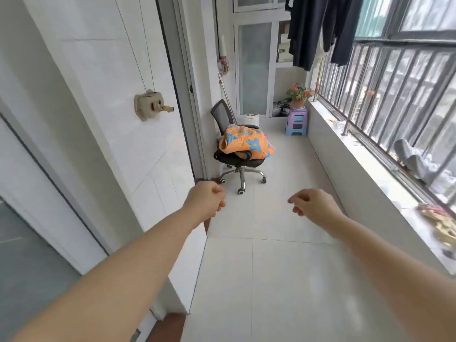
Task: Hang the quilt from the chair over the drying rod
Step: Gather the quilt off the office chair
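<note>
An orange quilt (246, 140) with blue star shapes lies bunched on the seat of a black swivel chair (223, 114) a few steps ahead, against the left wall. My left hand (206, 199) and my right hand (312, 202) reach forward at waist height, well short of the chair. Both hands have their fingers curled in loosely and hold nothing. The drying rod itself is out of view; dark clothes (313, 28) hang from above at the upper right.
A narrow tiled balcony runs ahead. A crank winch (149, 106) with cables is on the left wall. Barred windows (394, 77) and a sill line the right side. Stacked plastic stools (297, 122) carry a flowerpot (298, 93) at the far end, beside white cabinets.
</note>
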`<action>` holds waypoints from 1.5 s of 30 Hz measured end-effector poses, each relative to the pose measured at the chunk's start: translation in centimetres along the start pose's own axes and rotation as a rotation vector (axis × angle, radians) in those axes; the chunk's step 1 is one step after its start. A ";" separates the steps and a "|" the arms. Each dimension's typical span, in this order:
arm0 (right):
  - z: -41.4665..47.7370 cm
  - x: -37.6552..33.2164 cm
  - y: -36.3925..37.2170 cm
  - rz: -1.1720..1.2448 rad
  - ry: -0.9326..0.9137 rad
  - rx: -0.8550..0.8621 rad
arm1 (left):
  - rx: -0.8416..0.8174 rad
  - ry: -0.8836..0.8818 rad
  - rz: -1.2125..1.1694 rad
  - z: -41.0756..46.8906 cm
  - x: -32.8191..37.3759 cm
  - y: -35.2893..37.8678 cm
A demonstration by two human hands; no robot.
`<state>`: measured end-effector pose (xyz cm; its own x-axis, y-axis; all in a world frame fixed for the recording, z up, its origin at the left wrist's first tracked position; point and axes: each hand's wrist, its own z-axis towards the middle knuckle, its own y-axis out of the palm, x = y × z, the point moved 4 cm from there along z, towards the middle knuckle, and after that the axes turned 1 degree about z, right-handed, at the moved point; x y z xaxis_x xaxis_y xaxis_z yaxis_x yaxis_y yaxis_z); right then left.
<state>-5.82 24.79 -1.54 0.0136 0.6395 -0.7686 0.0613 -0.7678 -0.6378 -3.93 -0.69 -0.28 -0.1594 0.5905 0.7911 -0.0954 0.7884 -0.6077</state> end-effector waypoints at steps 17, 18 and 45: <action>21.3 2.0 5.6 0.093 0.106 -0.062 | -0.024 -0.124 0.000 22.5 -3.2 3.3; 23.2 2.8 5.9 0.087 0.113 -0.079 | -0.021 -0.137 0.006 24.2 -2.9 4.0; 70.3 6.4 -1.0 0.112 0.184 -0.097 | 0.068 -0.247 0.087 67.5 4.8 11.6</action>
<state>-75.93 26.92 -9.32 0.2065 0.5535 -0.8069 0.1449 -0.8328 -0.5342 -72.10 -0.36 -8.22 -0.4035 0.5889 0.7002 -0.1354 0.7185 -0.6823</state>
